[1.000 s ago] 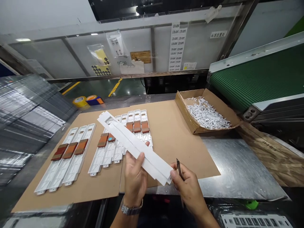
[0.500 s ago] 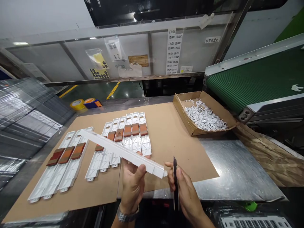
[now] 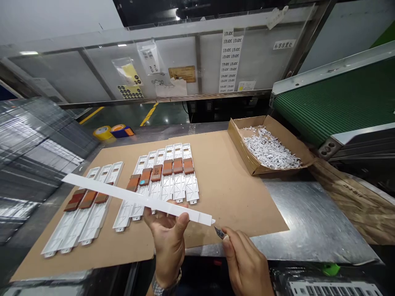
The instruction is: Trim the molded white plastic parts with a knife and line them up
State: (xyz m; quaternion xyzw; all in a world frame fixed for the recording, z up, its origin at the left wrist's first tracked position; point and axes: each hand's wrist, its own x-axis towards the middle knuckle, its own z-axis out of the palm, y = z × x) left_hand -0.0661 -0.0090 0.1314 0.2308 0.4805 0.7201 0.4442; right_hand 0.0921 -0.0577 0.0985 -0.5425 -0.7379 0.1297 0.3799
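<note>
My left hand (image 3: 168, 238) grips a long white plastic strip (image 3: 123, 195) near its right end, thumb on top and fingers beneath. The strip is raised above the cardboard and slants down to the right, with a small tab at its tip. In my right hand (image 3: 247, 261) is a knife (image 3: 219, 233); its short pointed blade shows just below and right of the strip's end, apart from it, and the handle is hidden in my fingers. Similar white strips (image 3: 191, 187) lie in two groups on the cardboard sheet (image 3: 228, 185), with reddish-brown blocks (image 3: 177, 165) across them.
A cardboard box (image 3: 243, 150) of small white plastic scraps (image 3: 271, 150) stands at the right, beside a green conveyor belt (image 3: 339, 102). Tape rolls (image 3: 103, 132) sit at the back left. Bare metal tabletop (image 3: 302, 222) shows at the right. A clear panel rises behind.
The strip has turned flatter, its far end swinging left and down. My right hand has tilted the knife, so its blade now points up-left toward the strip's end. The view shifted slightly.
</note>
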